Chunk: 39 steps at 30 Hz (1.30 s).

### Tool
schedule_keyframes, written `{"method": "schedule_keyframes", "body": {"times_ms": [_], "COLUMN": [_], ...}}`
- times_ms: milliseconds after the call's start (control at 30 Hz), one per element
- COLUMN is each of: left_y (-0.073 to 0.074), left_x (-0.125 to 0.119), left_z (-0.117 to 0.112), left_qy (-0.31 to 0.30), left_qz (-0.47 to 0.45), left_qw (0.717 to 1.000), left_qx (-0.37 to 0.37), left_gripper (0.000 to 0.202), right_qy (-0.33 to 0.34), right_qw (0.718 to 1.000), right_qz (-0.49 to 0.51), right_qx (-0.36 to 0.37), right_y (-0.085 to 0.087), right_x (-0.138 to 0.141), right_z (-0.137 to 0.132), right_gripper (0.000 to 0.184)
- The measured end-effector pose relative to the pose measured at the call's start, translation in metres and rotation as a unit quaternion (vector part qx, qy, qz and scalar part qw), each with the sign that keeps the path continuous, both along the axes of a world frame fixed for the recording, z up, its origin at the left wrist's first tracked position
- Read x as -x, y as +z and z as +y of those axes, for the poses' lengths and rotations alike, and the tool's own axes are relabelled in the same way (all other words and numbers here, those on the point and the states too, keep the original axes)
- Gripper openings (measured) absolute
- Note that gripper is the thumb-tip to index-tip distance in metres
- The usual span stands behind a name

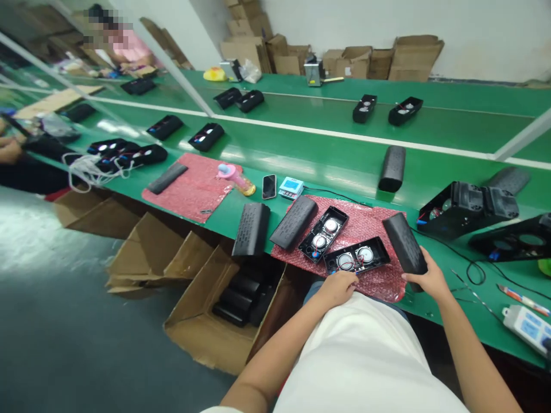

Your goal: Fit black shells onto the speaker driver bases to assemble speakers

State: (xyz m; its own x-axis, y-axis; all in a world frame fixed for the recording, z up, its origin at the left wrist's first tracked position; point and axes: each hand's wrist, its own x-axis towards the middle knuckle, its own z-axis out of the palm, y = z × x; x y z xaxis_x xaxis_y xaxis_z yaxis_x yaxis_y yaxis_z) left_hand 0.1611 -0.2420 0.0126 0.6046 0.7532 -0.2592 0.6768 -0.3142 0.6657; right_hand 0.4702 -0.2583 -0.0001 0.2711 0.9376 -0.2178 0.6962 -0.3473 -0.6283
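My right hand [424, 280] grips the near end of a black textured speaker cover [403, 246] that rests on a red bubble-wrap sheet [379, 281]. My left hand [340, 285] lies at the near edge of an open black speaker shell [356, 256] with two round drivers, fingers curled against its rim. A second open shell [323, 233] lies just behind it, and another black cover [294, 222] lies to its left.
Green workbench [344, 166] with more speaker shells, covers, a phone [269, 186], a small timer [290, 187] and a second red sheet [189, 186]. Open cardboard box [224, 321] of black parts on the floor at left. Another person sits far left.
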Motion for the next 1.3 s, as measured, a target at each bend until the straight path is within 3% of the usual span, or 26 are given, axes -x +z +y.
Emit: {"method": "schedule_keyframes", "body": {"times_ms": [67, 200, 367, 533, 733, 933, 1300], "left_y": [0.002, -0.013, -0.035, -0.033, -0.016, -0.006, -0.013], "left_x": [0.016, 0.042, 0.044, 0.041, 0.038, 0.03, 0.021], "left_z": [-0.002, -0.001, -0.012, -0.03, -0.035, -0.031, -0.023], "left_qy": [0.09, 0.279, 0.406, 0.424, 0.391, 0.398, 0.416], "left_qz": [-0.016, -0.027, -0.074, -0.114, -0.125, -0.101, -0.074], "left_qw": [0.996, 0.958, 0.901, 0.882, 0.894, 0.899, 0.896], "left_qx": [0.019, 0.067, 0.13, 0.17, 0.177, 0.152, 0.135], "left_gripper": [0.019, 0.026, 0.046, 0.051, 0.05, 0.057, 0.055], "right_qy": [0.145, 0.391, 0.541, 0.584, 0.593, 0.579, 0.557], "right_qw": [0.988, 0.912, 0.812, 0.769, 0.754, 0.765, 0.777], "right_qz": [-0.01, -0.12, -0.217, -0.255, -0.269, -0.273, -0.293], "right_qx": [-0.048, -0.044, -0.008, -0.039, -0.086, -0.072, -0.015], "right_y": [0.019, 0.038, 0.022, -0.005, -0.01, -0.007, 0.004], "right_x": [-0.002, 0.021, 0.064, 0.067, 0.054, 0.056, 0.065], "right_z": [0.016, 0.059, 0.101, 0.118, 0.114, 0.102, 0.097], "right_gripper": [0.101, 0.089, 0.09, 0.088, 0.087, 0.092, 0.091]}}
